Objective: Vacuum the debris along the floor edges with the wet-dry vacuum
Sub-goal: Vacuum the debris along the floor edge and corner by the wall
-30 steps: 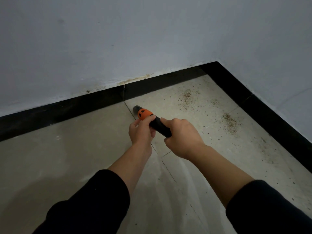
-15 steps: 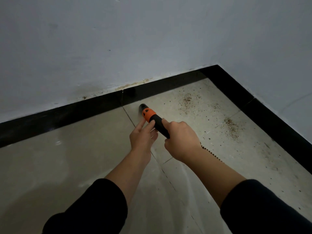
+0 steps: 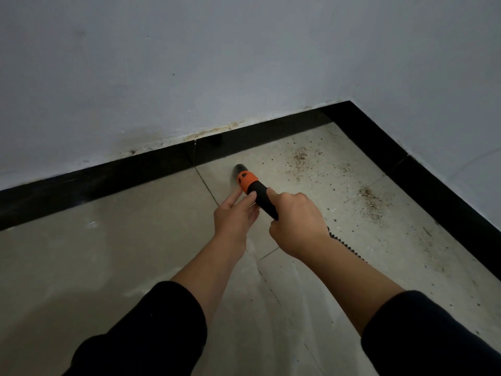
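Hands: right hand (image 3: 298, 223) is clenched round the black grip of the vacuum wand (image 3: 261, 199), knuckles up; left hand (image 3: 235, 215) lies flat-fingered, its straight fingertips resting against the wand's side just below the orange collar (image 3: 245, 181), not wrapped round it.
Wand: a slim round tube, matt black along the grip, with a smooth bright orange plastic band; it slants from the hands towards 11 o'clock.
Nozzle tip (image 3: 240, 168): dark, rounded and slightly blurred, low over the floor near the baseboard; whether it touches the tile cannot be told.
Ribbed hose (image 3: 345, 244): black and corrugated, showing as a toothed edge behind the right wrist, trailing towards 4 o'clock.
Debris (image 3: 299, 158): fine brown crumbs and grit in a loose patch at the nozzle's 2 o'clock; a second patch lies at the right hand's 2 o'clock, with scattered dark specks between.
Floor tiles (image 3: 108, 253): large, beige and smooth with a dull sheen and pale smears, split by a thin dark grout line (image 3: 206, 185) running under the hands.
Baseboard (image 3: 108, 180): glossy black strip, meeting in a corner at 1 o'clock.
Wall (image 3: 189, 63): flat, pale grey paint, with rusty-yellow staining just above the baseboard at 12 o'clock.
Sleeves (image 3: 151, 335): dark soft fabric, pushed up both forearms.
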Available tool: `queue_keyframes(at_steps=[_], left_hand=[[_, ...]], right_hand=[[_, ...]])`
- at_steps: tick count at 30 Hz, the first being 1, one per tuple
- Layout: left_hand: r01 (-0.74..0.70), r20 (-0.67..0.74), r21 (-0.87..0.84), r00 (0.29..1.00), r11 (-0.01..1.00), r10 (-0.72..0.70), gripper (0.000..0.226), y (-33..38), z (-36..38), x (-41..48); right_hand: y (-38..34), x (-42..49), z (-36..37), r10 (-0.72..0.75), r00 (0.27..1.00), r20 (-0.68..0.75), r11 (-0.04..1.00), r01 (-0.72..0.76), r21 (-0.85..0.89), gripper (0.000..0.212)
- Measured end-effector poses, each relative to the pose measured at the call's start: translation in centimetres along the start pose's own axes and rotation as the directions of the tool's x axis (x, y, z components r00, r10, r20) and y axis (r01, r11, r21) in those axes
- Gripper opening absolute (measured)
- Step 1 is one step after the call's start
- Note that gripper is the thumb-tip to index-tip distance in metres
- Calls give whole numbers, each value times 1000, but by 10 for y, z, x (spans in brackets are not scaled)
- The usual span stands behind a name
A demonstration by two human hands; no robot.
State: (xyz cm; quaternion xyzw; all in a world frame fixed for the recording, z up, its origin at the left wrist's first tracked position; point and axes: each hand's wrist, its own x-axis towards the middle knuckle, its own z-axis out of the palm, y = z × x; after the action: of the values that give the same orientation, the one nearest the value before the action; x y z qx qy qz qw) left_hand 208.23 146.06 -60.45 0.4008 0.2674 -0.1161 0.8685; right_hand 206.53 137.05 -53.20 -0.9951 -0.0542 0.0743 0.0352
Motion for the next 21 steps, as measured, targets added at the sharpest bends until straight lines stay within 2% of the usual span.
queue_keyframes(at_steps=[10, 14, 21], left_hand=[[3, -77, -87, 997, 996, -10, 51, 6, -8, -4], [-3, -111, -107, 994, 994, -9, 48, 13, -14, -6], [-12, -161, -123, 987, 992, -8, 41, 19, -26, -4]], right_hand=[[0, -7, 7, -50, 999, 14, 997, 49, 61, 56], [-6, -8, 8, -83, 997, 0, 994, 83, 76, 49], [-17, -7, 13, -197, 980, -10, 980, 197, 17, 51]])
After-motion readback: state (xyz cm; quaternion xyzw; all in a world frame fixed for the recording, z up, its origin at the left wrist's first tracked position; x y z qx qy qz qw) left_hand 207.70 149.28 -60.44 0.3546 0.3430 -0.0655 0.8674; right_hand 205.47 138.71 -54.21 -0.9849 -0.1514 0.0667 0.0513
